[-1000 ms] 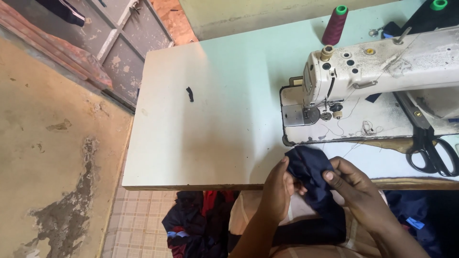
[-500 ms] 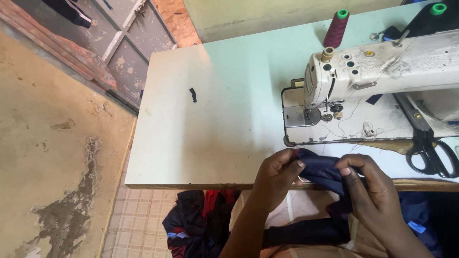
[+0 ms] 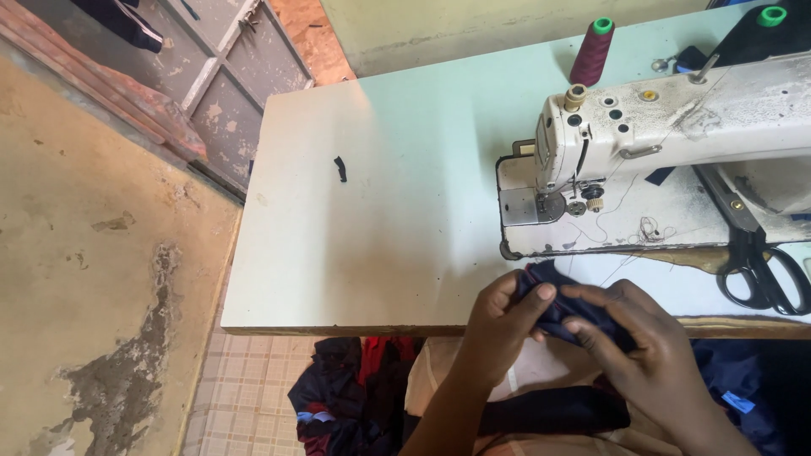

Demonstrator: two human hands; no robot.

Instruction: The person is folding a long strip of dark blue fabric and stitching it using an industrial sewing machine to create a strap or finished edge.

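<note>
Both hands pinch a dark navy cloth (image 3: 564,306) at the table's (image 3: 397,228) front edge, just in front of the sewing machine (image 3: 676,160). The left hand (image 3: 500,325) grips its left end with thumb on top; the right hand (image 3: 644,355) clasps the right part, fingers curled over it. Black scissors (image 3: 764,266) lie near the front right corner, a small dark scrap (image 3: 340,168) mid-table

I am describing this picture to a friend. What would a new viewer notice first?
First, the white sewing machine at the right of the pale green table. Then the left hand and right hand gripping dark blue cloth at the table's near edge. Black scissors lie at the far right.
</note>
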